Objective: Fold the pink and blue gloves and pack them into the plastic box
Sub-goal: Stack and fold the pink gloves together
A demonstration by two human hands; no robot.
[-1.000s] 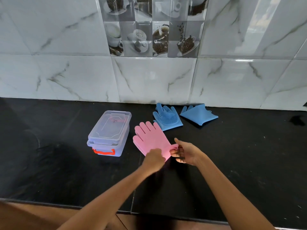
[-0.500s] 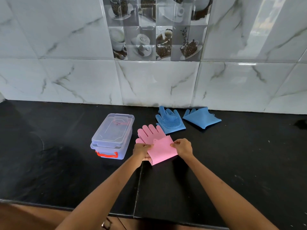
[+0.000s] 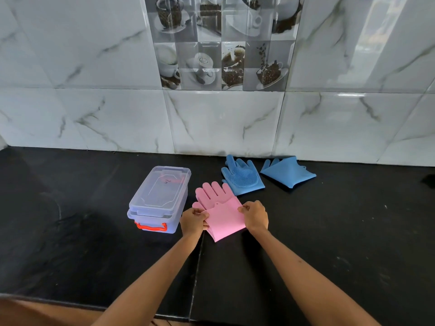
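Observation:
A pink glove (image 3: 223, 215) lies on the black counter (image 3: 94, 243), its cuff folded over the palm, fingers pointing toward the wall. My left hand (image 3: 193, 221) pinches the folded cuff's left edge. My right hand (image 3: 255, 216) pinches its right edge. A clear plastic box (image 3: 160, 196) with a closed lid and a red handle stands just left of the glove. Behind the pink glove lies a blue glove (image 3: 242, 176), bristle side up. A second blue glove (image 3: 288, 174) lies to its right, near the wall.
A marble-tiled wall (image 3: 223, 121) rises behind the counter. The counter's front edge (image 3: 141, 311) runs along the bottom. A seam (image 3: 196, 278) splits the counter between my arms. A small dark thing (image 3: 428, 180) sits at the far right.
My two hands have lifted the pink glove's cuff and folded it forward over the palm. The camera view has tilted down a little, so the counter things sit higher.

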